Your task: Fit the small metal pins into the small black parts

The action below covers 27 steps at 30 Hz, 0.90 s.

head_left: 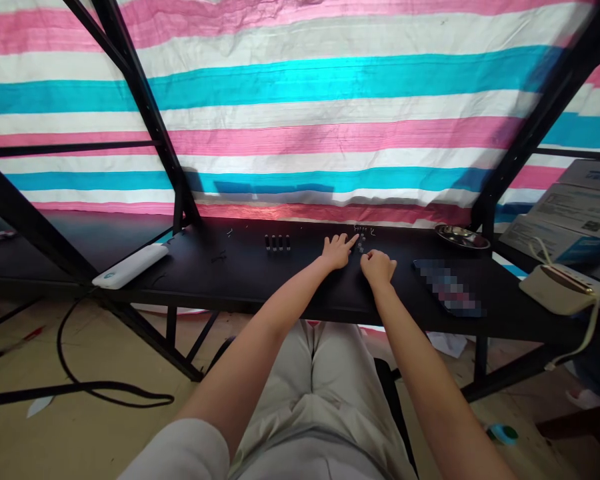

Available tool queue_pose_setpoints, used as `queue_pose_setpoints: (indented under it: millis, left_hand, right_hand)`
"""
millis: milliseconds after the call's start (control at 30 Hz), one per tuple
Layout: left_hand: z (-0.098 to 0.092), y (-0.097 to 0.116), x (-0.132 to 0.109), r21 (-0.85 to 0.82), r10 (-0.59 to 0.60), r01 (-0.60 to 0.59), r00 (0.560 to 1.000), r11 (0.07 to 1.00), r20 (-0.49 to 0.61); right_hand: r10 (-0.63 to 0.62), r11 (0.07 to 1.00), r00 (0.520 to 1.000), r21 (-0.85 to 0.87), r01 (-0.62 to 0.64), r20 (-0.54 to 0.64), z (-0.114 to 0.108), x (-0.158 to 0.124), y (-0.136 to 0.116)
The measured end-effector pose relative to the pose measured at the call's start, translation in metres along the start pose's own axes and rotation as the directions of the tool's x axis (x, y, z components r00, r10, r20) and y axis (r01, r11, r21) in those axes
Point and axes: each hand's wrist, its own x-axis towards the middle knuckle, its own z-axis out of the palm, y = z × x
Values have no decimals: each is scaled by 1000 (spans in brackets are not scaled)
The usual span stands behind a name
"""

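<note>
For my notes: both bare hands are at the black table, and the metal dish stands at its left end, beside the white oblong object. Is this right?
No: the head view shows the metal dish at the right end of the black table, far from the white oblong object at the left. The left hand and right hand are right.

- table top (220, 280): smooth matt black, probably painted metal
- dish (463, 236): glossy polished steel
- striped sheet (300, 80): creased woven plastic cloth
- white bar (130, 265): smooth plastic
- boxes (580, 207): matt card
- trousers (325, 380): soft matt cloth
- small parts (361, 239): dark, too small to tell their material
</note>
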Motion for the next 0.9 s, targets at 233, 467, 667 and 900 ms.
queue_pose_setpoints:
  millis: [233,467,667,900]
  left_hand:
    - [6,5,6,31,23,-18,987,999,-158]
    - [6,-11,-3,-28,52,-60,970,998,-238]
    - [-7,-37,-42,-169,-6,-49,951,984,-309]
    - [-12,-51,-72,-356,-225,76,889,931,-398]
  right_hand:
    - [20,1000,1000,18,-21,23,3,1,2]
    - [25,998,999,53,-27,36,10,6,8]
    - [62,992,991,105,-75,122,18,17,12]
    - [136,984,983,95,-148,123,23,27,2]
